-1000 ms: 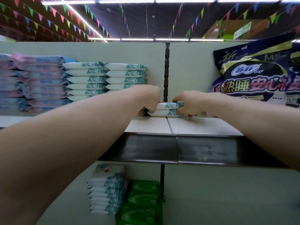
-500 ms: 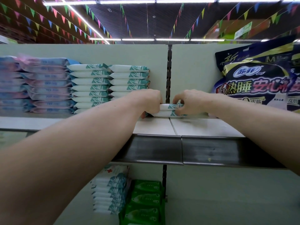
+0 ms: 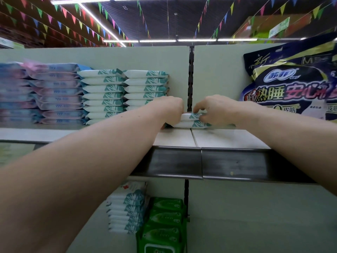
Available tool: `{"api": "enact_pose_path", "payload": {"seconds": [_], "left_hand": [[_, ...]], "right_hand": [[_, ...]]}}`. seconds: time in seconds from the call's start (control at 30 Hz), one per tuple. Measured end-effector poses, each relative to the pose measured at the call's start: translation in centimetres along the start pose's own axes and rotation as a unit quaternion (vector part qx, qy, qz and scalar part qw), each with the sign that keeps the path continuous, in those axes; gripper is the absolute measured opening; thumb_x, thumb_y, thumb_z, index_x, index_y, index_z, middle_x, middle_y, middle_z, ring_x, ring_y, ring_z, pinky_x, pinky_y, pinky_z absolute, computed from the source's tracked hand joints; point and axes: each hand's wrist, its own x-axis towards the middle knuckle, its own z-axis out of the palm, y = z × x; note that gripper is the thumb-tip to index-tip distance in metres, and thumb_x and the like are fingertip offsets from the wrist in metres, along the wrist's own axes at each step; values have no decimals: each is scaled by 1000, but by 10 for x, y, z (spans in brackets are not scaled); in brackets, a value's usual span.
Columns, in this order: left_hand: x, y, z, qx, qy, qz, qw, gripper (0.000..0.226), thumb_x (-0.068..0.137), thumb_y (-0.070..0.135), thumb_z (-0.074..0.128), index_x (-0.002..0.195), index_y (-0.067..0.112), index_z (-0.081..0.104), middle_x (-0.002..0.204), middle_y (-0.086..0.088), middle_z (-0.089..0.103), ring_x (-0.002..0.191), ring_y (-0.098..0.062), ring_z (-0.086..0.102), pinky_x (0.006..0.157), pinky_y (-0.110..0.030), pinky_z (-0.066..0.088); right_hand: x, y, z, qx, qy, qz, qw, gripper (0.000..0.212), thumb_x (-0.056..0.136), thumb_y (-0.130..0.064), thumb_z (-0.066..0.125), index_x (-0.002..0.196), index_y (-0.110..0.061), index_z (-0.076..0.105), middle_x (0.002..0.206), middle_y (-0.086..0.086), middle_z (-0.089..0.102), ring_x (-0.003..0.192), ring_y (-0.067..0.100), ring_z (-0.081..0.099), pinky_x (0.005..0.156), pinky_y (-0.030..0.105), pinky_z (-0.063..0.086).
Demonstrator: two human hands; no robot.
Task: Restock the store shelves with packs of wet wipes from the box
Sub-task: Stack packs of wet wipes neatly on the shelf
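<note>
On the dark blue bag at the right we read the brand 苏菲 with a small "Sofy" in a white oval. We also read a brush-written 新 at its top left, a large M near the top, 热睡 安心 in big characters across the middle, and 皮筋 lower down. The pink-and-blue packs seem to carry "999", blurred. We cannot read the print on the white-and-teal packs.

2 wet wipe packs at 12 o'clock, 1 left hand, 1 right hand, 1 dark bag at 2 o'clock.
</note>
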Motion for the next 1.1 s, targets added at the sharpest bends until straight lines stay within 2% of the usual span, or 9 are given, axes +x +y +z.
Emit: {"api": "enact_pose_path", "payload": {"seconds": [0.07, 0.17, 0.23, 0.43, 0.53, 0.7, 0.8, 0.97, 1.1], "left_hand": [[0, -1, -2, -30, -7, -8, 999, 36, 89, 5, 50, 121, 15, 64, 69, -3, 65, 55, -17, 65, 58, -28, 57], [-4, -8, -13, -67, 38, -17, 997, 44, 91, 2, 48, 130, 19, 58, 106, -1, 67, 59, -12, 68, 68, -30, 60], [-14, -12, -22, -86, 54, -36, 994, 41, 93, 3, 47, 128, 21, 59, 115, -2, 65, 64, -13, 70, 70, -32, 61], [-58, -15, -42, -92, 70, -73, 991, 35, 91, 3, 51, 121, 17, 65, 113, -3, 68, 78, -17, 70, 71, -35, 61], [-89, -25, -51, -55, 61, -119, 989, 33, 91, 2, 52, 119, 13, 64, 110, -5, 68, 84, -17, 69, 75, -34, 60], [-153, -39, -62, 2, 46, -210, 977, 26, 92, 5, 52, 114, 8, 64, 95, -9, 68, 75, -22, 69, 70, -40, 61], [-192, -46, -67, 13, 44, -258, 965, 24, 90, 4, 50, 110, 8, 64, 91, -11, 68, 75, -24, 70, 69, -41, 61], [-266, -63, -76, 40, 32, -342, 938, 18, 91, 9, 54, 105, 8, 65, 88, -12, 69, 67, -22, 69, 64, -36, 61], [-334, -79, -81, 43, 26, -416, 908, 14, 92, 10, 55, 104, 10, 62, 93, -11, 67, 75, -22, 68, 64, -34, 60]], "right_hand": [[-2, -2, -3, -1, 19, -17, 1000, 31, 92, -19, 54, 120, -28, 63, 123, 3, 60, 110, 26, 55, 92, 33, 46], [-1, -7, -8, 8, 26, -42, 999, 32, 89, -11, 51, 111, -28, 68, 115, 0, 65, 103, 24, 59, 91, 37, 50], [-4, -14, -17, 25, 30, -56, 998, 34, 88, -9, 49, 107, -28, 70, 111, -3, 67, 101, 21, 60, 92, 36, 51], [-21, -54, -41, 69, 12, -131, 989, 22, 94, -15, 54, 106, -20, 72, 102, -2, 70, 92, 17, 65, 90, 35, 53], [-31, -79, -46, 94, 22, -173, 980, 23, 95, -13, 54, 111, -21, 69, 101, -7, 67, 92, 13, 62, 87, 26, 49], [-53, -124, -54, 122, 44, -225, 966, 25, 94, -13, 53, 110, -19, 70, 106, -3, 69, 96, 17, 64, 87, 29, 52], [-64, -155, -56, 132, 59, -253, 957, 24, 92, -17, 52, 106, -19, 72, 103, 2, 70, 93, 21, 65, 88, 36, 54], [-88, -221, -60, 142, 60, -308, 939, 19, 91, -23, 56, 102, -18, 71, 95, 4, 67, 84, 22, 63, 80, 31, 53], [-118, -278, -55, 181, 66, -373, 908, 20, 88, -22, 58, 102, -15, 71, 93, 6, 67, 82, 23, 62, 75, 27, 52]]}}
